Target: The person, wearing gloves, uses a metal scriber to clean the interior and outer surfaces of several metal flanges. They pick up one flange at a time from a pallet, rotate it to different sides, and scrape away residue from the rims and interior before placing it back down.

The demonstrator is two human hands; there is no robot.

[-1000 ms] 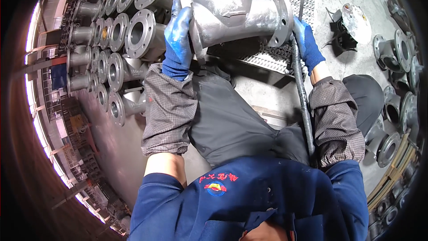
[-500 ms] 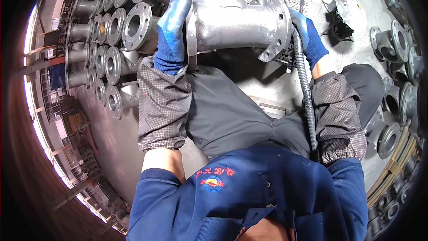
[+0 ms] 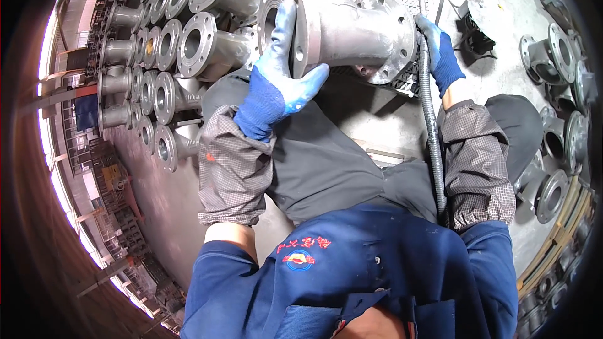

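Stacked pipes (image 3: 228, 49), many; one bears raised writing. Your left hand (image 3: 281, 83): fingers and thumb apart astride one grey pipe (image 3: 352, 32); cannot tell if clamped. Shirt badge (image 3: 298, 260), one, red lettering. Grey pipe: between your hands. Your right hand (image 3: 440, 50): fingers clamped on ribbed hose (image 3: 431, 122), one.

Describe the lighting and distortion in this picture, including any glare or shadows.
In the head view, fisheye distortion bows the building's edges at left, and the corners go black; in the head view, the strip of light is blown out; in the head view, pale sheen marks the grey flanged fitting, with dark shadow on the floor below.
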